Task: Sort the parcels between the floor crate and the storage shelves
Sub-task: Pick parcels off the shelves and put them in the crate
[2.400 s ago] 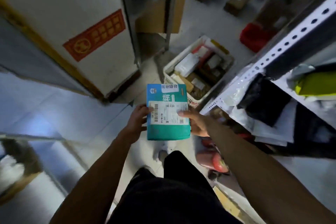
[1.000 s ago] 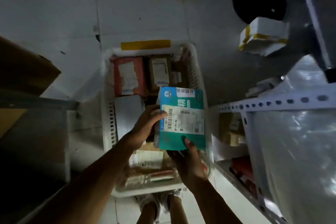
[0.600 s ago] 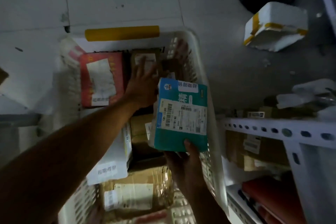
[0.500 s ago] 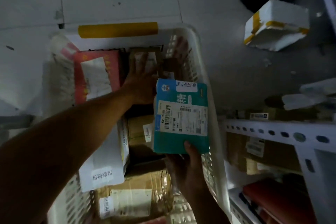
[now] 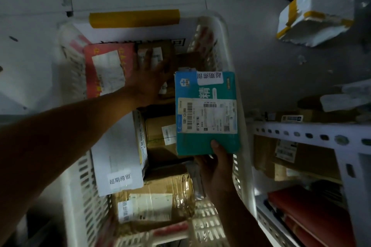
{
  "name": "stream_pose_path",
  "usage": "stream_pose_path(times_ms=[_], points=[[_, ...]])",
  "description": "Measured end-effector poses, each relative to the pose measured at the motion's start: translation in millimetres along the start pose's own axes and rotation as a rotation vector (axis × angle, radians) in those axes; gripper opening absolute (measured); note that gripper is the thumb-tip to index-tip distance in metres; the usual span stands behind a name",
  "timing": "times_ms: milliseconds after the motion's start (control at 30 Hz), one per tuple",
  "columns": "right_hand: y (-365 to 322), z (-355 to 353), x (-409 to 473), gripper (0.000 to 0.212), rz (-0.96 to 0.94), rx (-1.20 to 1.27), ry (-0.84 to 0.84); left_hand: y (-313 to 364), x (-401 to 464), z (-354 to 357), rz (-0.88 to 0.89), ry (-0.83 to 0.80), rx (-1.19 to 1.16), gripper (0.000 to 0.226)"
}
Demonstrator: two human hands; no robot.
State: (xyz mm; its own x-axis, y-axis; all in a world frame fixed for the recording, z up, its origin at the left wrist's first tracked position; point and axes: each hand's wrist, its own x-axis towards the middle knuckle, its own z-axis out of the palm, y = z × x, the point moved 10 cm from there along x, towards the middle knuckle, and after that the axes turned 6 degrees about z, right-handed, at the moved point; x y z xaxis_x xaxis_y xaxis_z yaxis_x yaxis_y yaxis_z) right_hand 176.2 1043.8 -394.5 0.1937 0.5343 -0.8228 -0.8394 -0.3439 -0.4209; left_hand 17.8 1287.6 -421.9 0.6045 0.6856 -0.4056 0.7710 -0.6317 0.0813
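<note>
A white slatted floor crate [image 5: 240, 90] lies below me, packed with several parcels. My right hand [image 5: 215, 168] grips the near edge of a teal parcel [image 5: 205, 113] with a white barcode label, holding it over the crate's right side, thumb on top. My left hand [image 5: 147, 80] reaches into the far part of the crate, fingers spread flat on a brown cardboard parcel [image 5: 155, 56]. Beside it lies a red parcel [image 5: 104, 70]. A white parcel [image 5: 118, 158] and a taped brown box [image 5: 154, 200] fill the near part.
White perforated metal storage shelves [image 5: 309, 136] stand at the right, holding brown boxes [image 5: 293, 156] and a red packet [image 5: 309, 216]. A white foam box with yellow tape [image 5: 315, 18] sits on the grey floor at the upper right. A yellow strip [image 5: 134, 18] lies along the crate's far rim.
I have bent down from standing to over the crate. My left hand let go of the teal parcel and reached onto the parcels at the crate's far end; my right hand alone holds the teal parcel.
</note>
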Motion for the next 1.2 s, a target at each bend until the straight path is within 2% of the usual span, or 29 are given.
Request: stream_pose_path(times_ms=[133, 233, 333, 433, 567, 633, 733, 900, 1033, 1133, 1200], points=[[1.7, -2.9, 3.0, 0.096, 0.001, 0.012, 0.009, -1.2, -2.3, -2.8, 0.006, -0.005, 0.041, 0.091], [8.8, -3.9, 4.2, 0.09, 0.021, 0.046, -0.009, -0.3, -1.5, -2.0, 0.045, -0.002, 0.015, 0.091], [24.3, -21.6, -1.5, 0.077, 0.084, 0.007, 0.043, -1.1, -0.2, -0.2, 0.055, -0.017, -0.028, 0.088], [45.5, -42.5, -6.8, 0.08, 0.14, -0.047, 0.049, -0.2, 4.8, 3.7, 0.04, -0.058, -0.097, 0.087], [63.1, -30.4, 9.2, 0.078, 0.164, -0.237, -0.024, 0.6, 15.1, 7.1, 0.017, -0.09, -0.14, 0.08], [79.1, -13.4, 22.3, 0.068, 0.22, -0.331, -0.074, 0.9, 17.0, 8.1, 0.012, -0.108, -0.144, 0.084], [100.6, -14.3, 33.0, 0.065, 0.27, -0.55, -0.042, 2.6, 16.3, 4.1, 0.01, -0.134, -0.184, 0.092], [95.2, -23.4, 39.6, 0.062, 0.285, -0.901, -0.041, 5.9, 18.9, 0.8, -0.007, -0.212, -0.165, 0.1], [85.6, -16.3, 42.9, 0.064, 0.286, -1.13, -0.015, 15.1, 14.6, -8.8, -0.004, -0.089, -0.108, 0.089], [73.0, -16.5, 29.8, 0.085, 0.206, -1.136, 0.168, 18.7, -7.2, -24.8, 0.006, 0.057, -0.152, 0.089], [57.6, -10.2, 14.4, 0.084, 0.099, -1.264, 0.263, 21.6, -41.9, -36.1, -0.028, 0.141, -0.271, 0.086]])
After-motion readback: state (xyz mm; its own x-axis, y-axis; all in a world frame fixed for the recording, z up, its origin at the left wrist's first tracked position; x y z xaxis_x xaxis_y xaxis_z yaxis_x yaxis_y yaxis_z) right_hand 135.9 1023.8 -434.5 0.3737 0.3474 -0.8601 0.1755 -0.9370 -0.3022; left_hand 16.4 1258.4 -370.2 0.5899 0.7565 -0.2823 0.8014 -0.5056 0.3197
